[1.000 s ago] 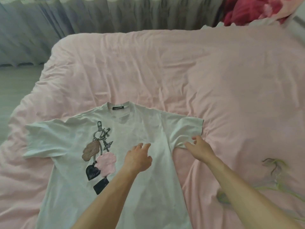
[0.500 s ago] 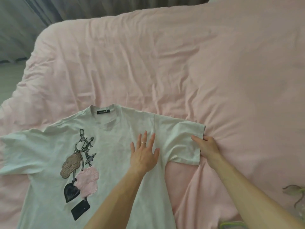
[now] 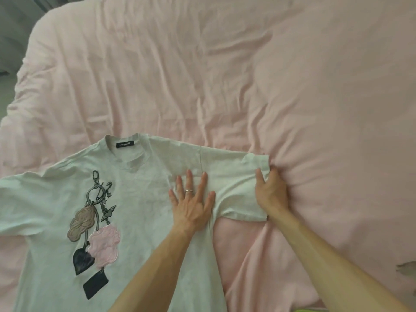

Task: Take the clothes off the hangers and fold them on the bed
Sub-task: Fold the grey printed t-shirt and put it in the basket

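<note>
Two bare forearms enter from the bottom edge, a yellow-green sliver between them at the very bottom, too cropped to identify. Pale grey-green T-shirt lies face up and flat on the pink bed, in the near left part, hem cut off by the bottom edge, collar pointing away. Keychain-style print on the chest: pink and brown fluffy shapes, a dark heart, a dark tag. Left grip is flat on the shirt body just beside the armpit seam, fingers straight and spread, palm pressing down, holding nothing; a ring on one finger. Right grip is at the outer end of the sleeve on the person's right, thumb on top of the cloth, fingers curled round the sleeve edge into the bedding, so it is gripping the sleeve. Sleeve stretched out sideways, bunched at the armpit. Black neck label inside the collar. Beyond it only wrinkled pink bedding. Small unclear greyish object at the right edge
</note>
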Demonstrator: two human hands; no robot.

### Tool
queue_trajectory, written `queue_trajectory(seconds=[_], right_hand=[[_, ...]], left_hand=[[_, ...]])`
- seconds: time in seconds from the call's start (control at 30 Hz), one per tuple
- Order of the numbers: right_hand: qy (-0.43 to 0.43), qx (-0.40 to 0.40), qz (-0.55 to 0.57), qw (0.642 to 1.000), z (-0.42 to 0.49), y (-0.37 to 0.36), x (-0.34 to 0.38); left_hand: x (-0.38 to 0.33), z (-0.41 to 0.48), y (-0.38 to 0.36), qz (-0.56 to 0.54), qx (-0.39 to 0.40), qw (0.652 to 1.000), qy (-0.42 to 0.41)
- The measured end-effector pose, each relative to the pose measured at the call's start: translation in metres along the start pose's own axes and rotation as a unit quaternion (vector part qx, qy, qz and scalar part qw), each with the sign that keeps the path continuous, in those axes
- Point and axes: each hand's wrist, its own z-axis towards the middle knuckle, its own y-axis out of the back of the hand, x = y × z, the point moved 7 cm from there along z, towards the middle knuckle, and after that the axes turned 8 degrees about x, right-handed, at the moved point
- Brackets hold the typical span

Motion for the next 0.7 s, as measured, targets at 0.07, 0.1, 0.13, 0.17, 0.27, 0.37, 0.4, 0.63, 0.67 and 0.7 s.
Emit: queue_trajectory(seconds=[0.07, 0.1, 0.13, 0.17, 0.27, 0.37, 0.4, 0.63, 0.67, 0.7], right_hand=[[0.005, -0.041, -0.004, 0.999, 0.006, 0.018, 0.002], [0.007, -0.044, -0.001, 0.999, 0.01, 0.023, 0.002], [0.004, -0.038, 0.001, 0.999, 0.013, 0.025, 0.001], [-0.004, -0.028, 0.002, 1.0, 0.014, 0.024, -0.001], [-0.026, -0.02, 0.023, 0.999, 0.013, 0.017, -0.007], [-0.046, 0.019, 0.089, 0.995, 0.009, 0.007, -0.013], [-0.054, 0.038, 0.114, 0.991, 0.006, 0.003, -0.015], [-0.103, 0.025, 0.12, 0.987, -0.031, -0.004, -0.034], [-0.107, -0.001, 0.114, 0.988, -0.041, -0.001, -0.036], [-0.112, -0.022, 0.103, 0.988, -0.053, 0.001, -0.038]], left_hand=[[0.0, 0.001, -0.001, -0.009, 0.001, 1.0, -0.002], [0.0, 0.001, -0.002, -0.009, 0.003, 1.0, -0.002], [0.0, 0.002, -0.003, -0.006, 0.006, 1.0, 0.001], [0.0, 0.002, -0.004, -0.002, 0.01, 1.0, 0.004], [-0.001, 0.005, -0.006, 0.01, 0.023, 1.0, 0.007], [0.001, 0.006, -0.006, 0.015, 0.034, 0.999, 0.006], [0.002, 0.007, -0.007, 0.014, 0.038, 0.999, 0.005], [0.005, 0.008, -0.007, 0.013, 0.051, 0.999, 0.001], [0.006, 0.008, -0.007, 0.014, 0.055, 0.998, -0.002], [0.008, 0.008, -0.007, 0.013, 0.06, 0.998, -0.005]])
